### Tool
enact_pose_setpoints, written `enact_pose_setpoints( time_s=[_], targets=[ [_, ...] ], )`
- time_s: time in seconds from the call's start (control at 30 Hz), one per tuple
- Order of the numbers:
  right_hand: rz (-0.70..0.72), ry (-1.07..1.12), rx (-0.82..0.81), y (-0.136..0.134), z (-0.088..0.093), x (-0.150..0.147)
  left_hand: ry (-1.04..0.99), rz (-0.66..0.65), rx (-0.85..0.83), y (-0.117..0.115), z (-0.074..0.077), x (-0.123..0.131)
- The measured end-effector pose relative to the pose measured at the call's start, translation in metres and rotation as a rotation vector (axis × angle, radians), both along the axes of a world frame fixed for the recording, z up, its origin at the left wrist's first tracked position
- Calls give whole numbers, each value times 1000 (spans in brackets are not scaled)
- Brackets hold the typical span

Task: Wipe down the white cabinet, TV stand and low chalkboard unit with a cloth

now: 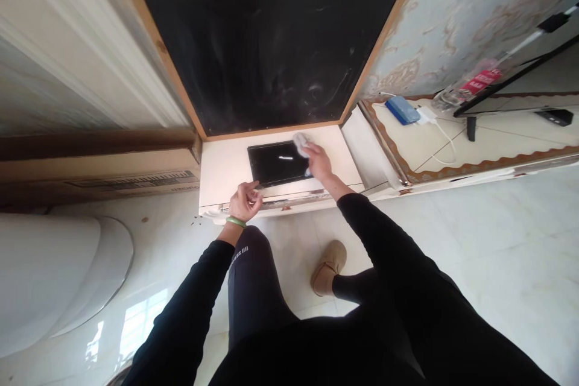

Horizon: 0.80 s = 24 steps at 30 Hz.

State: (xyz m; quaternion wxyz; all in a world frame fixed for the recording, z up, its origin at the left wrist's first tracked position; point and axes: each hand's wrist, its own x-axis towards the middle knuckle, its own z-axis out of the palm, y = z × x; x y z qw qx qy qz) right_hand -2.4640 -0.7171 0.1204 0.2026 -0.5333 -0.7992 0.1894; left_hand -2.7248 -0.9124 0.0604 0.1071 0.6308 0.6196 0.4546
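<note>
A flat, glossy black rectangular panel (271, 163) lies on the white cabinet top, a short bright streak showing on its surface. My right hand (320, 163) is closed on a crumpled whitish cloth (301, 143) at the panel's upper right corner. Some pale cloth also shows below the fingers, by the panel's right edge. At the near left corner of the panel is my left hand (245, 200), its fingers curled and a fingertip on the edge. A green bangle (236, 221) circles the left wrist.
Behind the panel, a wood-framed blackboard (271, 48) leans on the wall. To the right, a longer cabinet carries a blue box (402, 110), a white charger with cable, a plastic bottle (470, 85) and a screen. A cardboard box (136, 178) and a white rounded object (49, 277) are left.
</note>
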Motion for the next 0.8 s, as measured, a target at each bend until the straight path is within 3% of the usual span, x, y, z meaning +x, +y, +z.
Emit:
enact_pose_setpoints(
  time_s=[0.07,0.13,0.27,0.37,0.43,0.5,0.6,0.67,0.73,0.8],
  targets=[
    [-101,-4,6,-2,-5,-2,9,6,5,1,0,1],
    [-63,-5,6,-16,-11,-24,15,18,-3,1,0,1],
    [277,20,24,-52,-18,-100,20,33,-34,2,-2,0],
    [577,-9,45,-66,-13,-120,34,50,-43,3,-4,-2],
    [695,-37,36,-68,-8,-96,31,56,-48,3,-6,-3],
    [719,-55,20,-68,-3,-49,16,48,-44,2,-6,-2],
    [646,-80,11,-63,2,33,-9,23,-43,2,-4,1],
    [530,-79,32,-55,3,67,-15,16,-54,1,-1,2],
    [389,-48,71,-43,4,69,-9,13,-54,2,1,3],
    [282,2,106,-29,6,37,3,18,-49,2,2,2]
  ],
)
